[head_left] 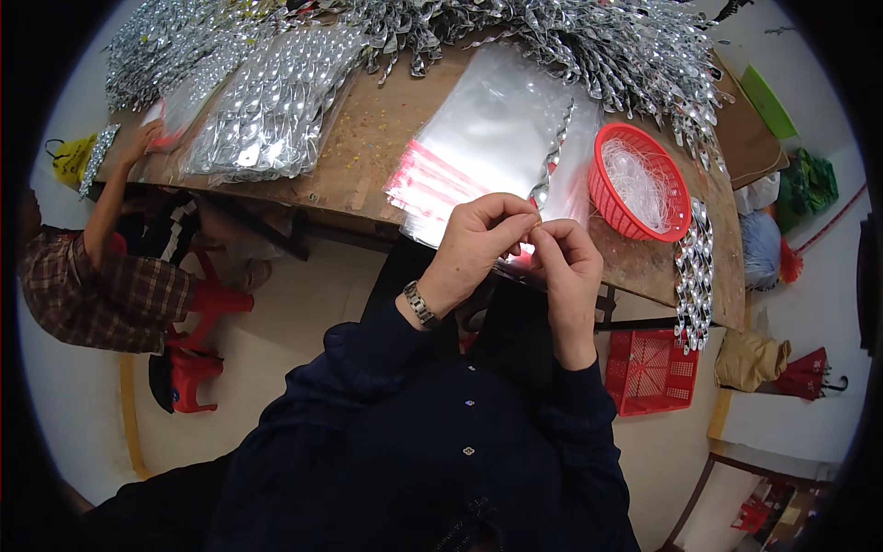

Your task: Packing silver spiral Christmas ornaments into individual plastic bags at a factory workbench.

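Note:
A twisted silver spiral strip (552,158) lies slantwise over a stack of clear plastic bags (490,115) with pink edges. Its near end meets the fingertips of my left hand (472,241), which is closed in a pinch on it. Close beside, almost touching those fingertips, my right hand (572,276) pinches too. Whatever lies between its thumb and finger is too small to make out. Just right of the bags stands a round red plastic basket (607,196) holding a tangle of clear threads (639,189).
Silver spirals (598,55) heap along the table's (368,138) far side. Bagged spirals (267,110) lie left; another bunch (696,276) hangs over the right edge. A red crate (650,373) sits below. At left, a person in a plaid shirt (92,290) reaches onto the table near red stools (193,377).

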A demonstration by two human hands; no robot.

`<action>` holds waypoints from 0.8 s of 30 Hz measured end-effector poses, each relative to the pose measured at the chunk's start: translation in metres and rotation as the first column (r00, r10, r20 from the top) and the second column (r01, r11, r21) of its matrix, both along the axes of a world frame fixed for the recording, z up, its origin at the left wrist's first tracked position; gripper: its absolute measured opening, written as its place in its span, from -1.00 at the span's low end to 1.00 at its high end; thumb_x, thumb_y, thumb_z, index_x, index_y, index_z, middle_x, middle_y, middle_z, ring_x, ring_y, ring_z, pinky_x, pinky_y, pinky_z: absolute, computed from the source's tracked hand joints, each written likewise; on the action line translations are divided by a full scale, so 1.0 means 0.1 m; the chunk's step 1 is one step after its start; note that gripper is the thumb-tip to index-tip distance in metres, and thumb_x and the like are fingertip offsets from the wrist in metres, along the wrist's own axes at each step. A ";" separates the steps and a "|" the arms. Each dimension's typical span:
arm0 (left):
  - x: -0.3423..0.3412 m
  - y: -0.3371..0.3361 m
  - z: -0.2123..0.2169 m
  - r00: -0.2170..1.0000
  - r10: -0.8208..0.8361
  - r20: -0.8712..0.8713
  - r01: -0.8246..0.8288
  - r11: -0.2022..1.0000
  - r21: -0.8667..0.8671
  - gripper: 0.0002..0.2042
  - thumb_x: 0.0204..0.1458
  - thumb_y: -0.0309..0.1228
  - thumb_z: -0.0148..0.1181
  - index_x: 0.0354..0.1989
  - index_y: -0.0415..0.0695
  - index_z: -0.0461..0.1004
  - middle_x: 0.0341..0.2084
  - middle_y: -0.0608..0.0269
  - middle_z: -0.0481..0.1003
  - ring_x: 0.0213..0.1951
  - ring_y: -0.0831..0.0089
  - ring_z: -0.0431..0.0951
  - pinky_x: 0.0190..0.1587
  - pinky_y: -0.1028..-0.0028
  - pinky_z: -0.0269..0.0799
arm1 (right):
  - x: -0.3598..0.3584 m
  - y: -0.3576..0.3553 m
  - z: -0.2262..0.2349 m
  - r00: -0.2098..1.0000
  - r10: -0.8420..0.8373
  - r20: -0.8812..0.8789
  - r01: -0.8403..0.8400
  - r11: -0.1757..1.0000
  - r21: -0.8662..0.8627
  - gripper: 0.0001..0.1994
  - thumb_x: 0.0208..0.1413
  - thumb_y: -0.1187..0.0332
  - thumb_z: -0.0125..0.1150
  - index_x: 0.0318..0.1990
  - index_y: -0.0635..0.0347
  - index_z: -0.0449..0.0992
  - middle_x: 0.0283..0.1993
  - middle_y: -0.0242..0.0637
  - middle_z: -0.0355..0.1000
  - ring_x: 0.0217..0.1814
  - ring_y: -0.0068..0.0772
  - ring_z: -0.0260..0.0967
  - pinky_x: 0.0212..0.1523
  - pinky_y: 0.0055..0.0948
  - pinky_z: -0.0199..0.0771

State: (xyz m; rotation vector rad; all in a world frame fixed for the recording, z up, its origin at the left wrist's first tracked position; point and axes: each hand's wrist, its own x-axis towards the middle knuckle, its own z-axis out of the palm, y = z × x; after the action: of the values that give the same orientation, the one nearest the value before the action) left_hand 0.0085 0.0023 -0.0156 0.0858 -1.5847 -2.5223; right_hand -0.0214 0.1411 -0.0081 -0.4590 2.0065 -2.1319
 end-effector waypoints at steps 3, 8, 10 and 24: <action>0.02 -0.02 0.02 1.000 -0.004 0.005 0.004 1.000 -0.005 -0.87 0.10 -0.49 0.17 -0.23 -0.27 0.53 -0.49 0.41 0.49 -0.47 0.73 0.39 -0.41 0.71 0.33 | 0.01 0.00 0.01 0.999 0.023 0.023 -0.023 1.000 0.006 -0.94 0.17 0.46 0.13 -0.28 0.26 0.48 -0.40 -0.49 0.40 -0.45 -0.76 0.24 -0.42 -0.74 0.23; 0.01 -0.03 0.01 0.999 -0.001 -0.045 -0.003 0.997 -0.079 -0.87 0.09 -0.50 0.17 -0.24 -0.28 0.53 -0.49 0.42 0.48 -0.46 0.74 0.38 -0.40 0.71 0.30 | 0.00 0.03 0.08 0.999 0.015 -0.049 -0.012 0.998 0.063 -0.85 0.16 0.50 0.12 -0.13 0.28 0.45 -0.29 -0.44 0.41 -0.37 -0.73 0.27 -0.34 -0.71 0.29; 0.01 -0.03 0.00 0.999 -0.001 -0.048 -0.003 0.997 -0.082 -0.88 0.09 -0.50 0.18 -0.24 -0.28 0.53 -0.50 0.43 0.48 -0.46 0.74 0.37 -0.40 0.71 0.30 | -0.03 0.07 0.10 0.992 0.027 -0.127 -0.015 0.995 0.094 -0.83 0.17 0.50 0.11 -0.09 0.28 0.44 -0.26 -0.43 0.41 -0.36 -0.72 0.27 -0.32 -0.70 0.30; 0.01 -0.01 0.03 0.988 0.018 -0.155 -0.061 0.960 -0.274 -0.91 0.07 -0.52 0.18 -0.29 -0.28 0.52 -0.47 0.38 0.45 -0.44 0.69 0.37 -0.39 0.65 0.29 | -0.23 0.14 0.55 0.637 0.310 -0.706 0.142 0.853 0.503 -0.70 -0.07 0.58 0.21 -0.11 0.19 0.50 -0.16 -0.20 0.45 -0.26 -0.18 0.46 -0.28 -0.35 0.47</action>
State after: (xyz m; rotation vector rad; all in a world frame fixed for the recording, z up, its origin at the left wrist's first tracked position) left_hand 0.0091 0.0008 -0.0129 -0.1041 -1.8333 -2.1921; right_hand -0.0448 0.1555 0.0469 -1.5313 2.7654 -1.2716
